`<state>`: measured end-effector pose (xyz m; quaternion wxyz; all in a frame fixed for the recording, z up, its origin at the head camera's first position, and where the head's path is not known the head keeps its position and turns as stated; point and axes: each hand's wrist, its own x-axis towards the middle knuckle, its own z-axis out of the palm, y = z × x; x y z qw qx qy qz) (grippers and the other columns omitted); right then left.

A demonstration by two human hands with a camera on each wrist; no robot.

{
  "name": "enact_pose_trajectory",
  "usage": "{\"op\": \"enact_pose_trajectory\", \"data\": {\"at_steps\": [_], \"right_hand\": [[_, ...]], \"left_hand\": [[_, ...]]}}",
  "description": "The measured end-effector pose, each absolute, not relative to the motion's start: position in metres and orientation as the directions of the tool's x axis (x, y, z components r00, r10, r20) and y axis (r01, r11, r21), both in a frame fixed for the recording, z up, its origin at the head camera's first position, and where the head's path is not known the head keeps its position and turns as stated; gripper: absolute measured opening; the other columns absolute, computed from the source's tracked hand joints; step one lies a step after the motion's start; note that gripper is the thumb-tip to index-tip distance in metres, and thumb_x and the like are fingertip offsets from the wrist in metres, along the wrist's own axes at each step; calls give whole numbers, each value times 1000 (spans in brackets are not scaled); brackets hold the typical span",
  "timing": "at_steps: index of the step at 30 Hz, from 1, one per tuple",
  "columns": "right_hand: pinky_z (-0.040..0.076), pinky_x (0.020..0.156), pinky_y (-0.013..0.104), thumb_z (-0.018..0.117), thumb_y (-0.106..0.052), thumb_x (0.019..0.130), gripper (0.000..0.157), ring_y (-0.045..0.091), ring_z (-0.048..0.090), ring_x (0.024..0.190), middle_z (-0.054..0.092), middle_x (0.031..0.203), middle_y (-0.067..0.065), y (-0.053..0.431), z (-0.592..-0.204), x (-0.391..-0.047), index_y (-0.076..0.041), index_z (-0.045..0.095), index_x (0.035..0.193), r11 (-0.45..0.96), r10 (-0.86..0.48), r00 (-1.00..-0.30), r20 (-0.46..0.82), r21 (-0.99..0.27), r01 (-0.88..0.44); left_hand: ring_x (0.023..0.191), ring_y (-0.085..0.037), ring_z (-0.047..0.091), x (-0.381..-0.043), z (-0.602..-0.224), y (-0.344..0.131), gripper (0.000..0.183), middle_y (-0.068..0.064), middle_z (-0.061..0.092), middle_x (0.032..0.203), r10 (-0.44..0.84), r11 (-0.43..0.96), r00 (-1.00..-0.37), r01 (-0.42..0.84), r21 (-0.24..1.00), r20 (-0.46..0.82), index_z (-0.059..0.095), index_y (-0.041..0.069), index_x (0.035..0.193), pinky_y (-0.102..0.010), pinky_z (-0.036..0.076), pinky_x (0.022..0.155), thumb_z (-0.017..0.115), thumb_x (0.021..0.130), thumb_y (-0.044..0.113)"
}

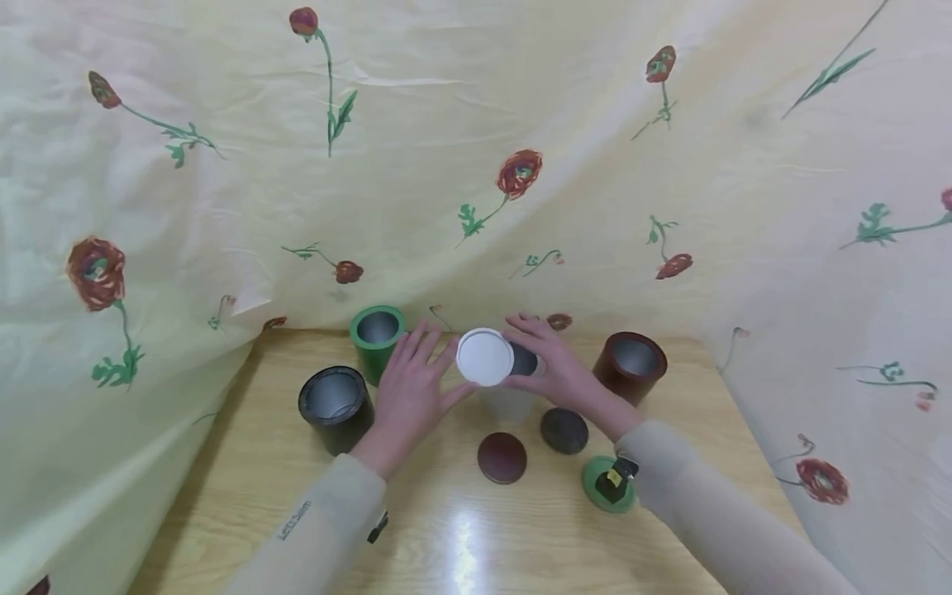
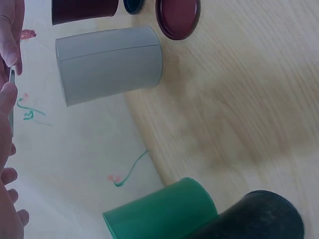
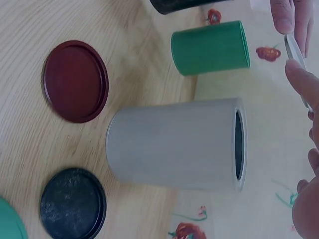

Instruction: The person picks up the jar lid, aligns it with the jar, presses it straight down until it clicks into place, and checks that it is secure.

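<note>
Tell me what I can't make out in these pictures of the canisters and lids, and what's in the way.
- Head view: much of the grey canister, behind the white lid and right hand.
- Head view: the white lid's other face, turned away.
- Left wrist view: part of the dark red canister, cut by the top edge.
- Right wrist view: most of the green lid, cut off at the lower left corner.
</note>
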<state>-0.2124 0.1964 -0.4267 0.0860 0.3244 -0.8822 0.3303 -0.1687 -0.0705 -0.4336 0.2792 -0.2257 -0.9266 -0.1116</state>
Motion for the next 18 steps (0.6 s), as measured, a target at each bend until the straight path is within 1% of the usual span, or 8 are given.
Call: {"op": "enact_pose_trajectory", "data": {"at_steps": [5,8,12,16,18], "right_hand": [[36,120,68,96,-16,81,73,41,34,157,50,163,18,210,-427,-213,0,65,145,587,-479,-815,327,-571,-574],[37,120,68,95,-18,82,73,41,34,157,50,162,19,218,-429,-213,1,64,146,597,-464,-827,319,-577,-557],[36,120,68,94,-21,83,74,41,34,157,50,162,19,227,-428,-214,0,63,147,620,-442,-843,306,-575,-534],[32,123,67,94,-23,84,74,38,30,160,48,165,15,233,-425,-212,-3,63,148,634,-407,-875,262,-609,-477],[31,125,66,93,-25,85,74,37,28,161,47,166,14,236,-423,-212,-4,62,150,643,-392,-888,240,-619,-450]], "left_hand": [[155,-38,40,-180,-427,-60,74,-16,58,155,398,859,-777,502,99,488,70,13,143,-55,37,125,79,90,63],[158,-36,36,-187,-423,-55,73,-15,54,159,422,851,-801,511,118,425,69,15,145,-53,34,127,76,92,64],[157,-36,36,-198,-419,-48,74,-14,52,162,452,835,-815,529,148,364,68,15,146,-49,31,129,75,92,65],[157,-36,37,-208,-416,-42,77,-12,50,164,476,828,-823,538,157,308,65,17,149,-51,33,128,71,93,69],[157,-36,37,-213,-414,-39,78,-12,49,164,487,824,-828,541,166,278,64,18,151,-52,32,128,70,93,70]]}}
